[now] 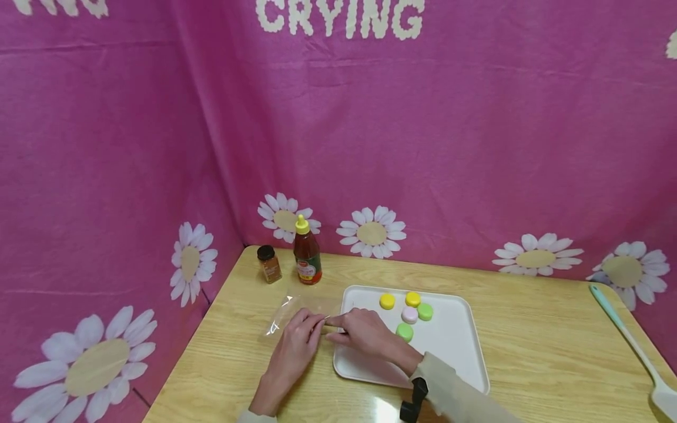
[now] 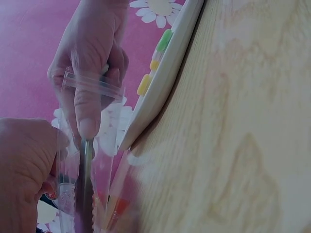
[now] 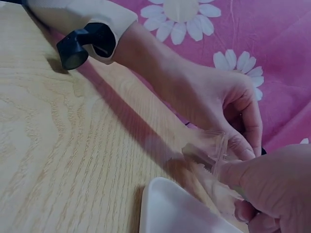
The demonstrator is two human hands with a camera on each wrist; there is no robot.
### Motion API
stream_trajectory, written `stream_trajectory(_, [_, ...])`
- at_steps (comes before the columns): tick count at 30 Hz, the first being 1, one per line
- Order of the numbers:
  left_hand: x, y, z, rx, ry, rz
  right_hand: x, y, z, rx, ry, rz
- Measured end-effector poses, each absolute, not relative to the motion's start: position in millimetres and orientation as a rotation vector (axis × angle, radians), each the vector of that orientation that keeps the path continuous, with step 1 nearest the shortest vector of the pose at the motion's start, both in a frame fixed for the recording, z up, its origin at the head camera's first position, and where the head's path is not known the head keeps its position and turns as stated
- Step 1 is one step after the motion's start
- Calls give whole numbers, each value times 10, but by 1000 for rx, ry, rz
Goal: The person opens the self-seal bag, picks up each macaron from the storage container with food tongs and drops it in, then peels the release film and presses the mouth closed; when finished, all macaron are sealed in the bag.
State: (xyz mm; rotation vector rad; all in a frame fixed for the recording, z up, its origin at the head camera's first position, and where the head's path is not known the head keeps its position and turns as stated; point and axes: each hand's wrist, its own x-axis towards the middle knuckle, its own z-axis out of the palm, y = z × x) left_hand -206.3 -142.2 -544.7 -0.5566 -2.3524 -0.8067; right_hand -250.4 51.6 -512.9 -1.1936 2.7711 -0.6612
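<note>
A clear zip-top bag [image 1: 280, 314] lies near the left edge of the white tray [image 1: 471, 343]. My left hand [image 1: 298, 341] pinches its edge near the mouth. Reaching in from the right, my right hand [image 1: 365, 332] grips a narrow metal tool with toothed edges [image 2: 84, 189], one finger stretched along it. In the left wrist view, the bag's zip strip [image 2: 97, 87] crosses in front of the right hand, and the tool shows through the clear plastic. I cannot tell the tool's exact kind. The right wrist view shows the toothed part [image 3: 197, 156] inside the bag.
On the tray sit yellow discs [image 1: 387, 301], green discs [image 1: 404, 332] and a lilac disc [image 1: 409, 315], macaron-shaped. A red sauce bottle [image 1: 308, 258] and a spice jar [image 1: 270, 265] stand behind the bag. A long-handled turner [image 1: 629, 338] lies at the table's right edge.
</note>
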Motion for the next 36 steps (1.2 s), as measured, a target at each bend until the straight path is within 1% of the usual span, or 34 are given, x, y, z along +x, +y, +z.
stream_trajectory(9, [-2069, -1455, -5430, -513, -2328, -796, -2590, 368, -5169, -1283, 2717, -678])
stream_trajectory(21, [-2084, -1516, -5434, -409, -2396, -788, -2687, 257, -5241, -1280, 2648, -664])
stream_trajectory(29, [-2088, -1524, -5449, -403, -2382, -785, -2645, 428, -5235, -1248, 2648, -682])
stream_trajectory(36, [-2109, -1565, -5449, -392, -2366, -792, -2568, 734, -5229, -1172, 2661, -776])
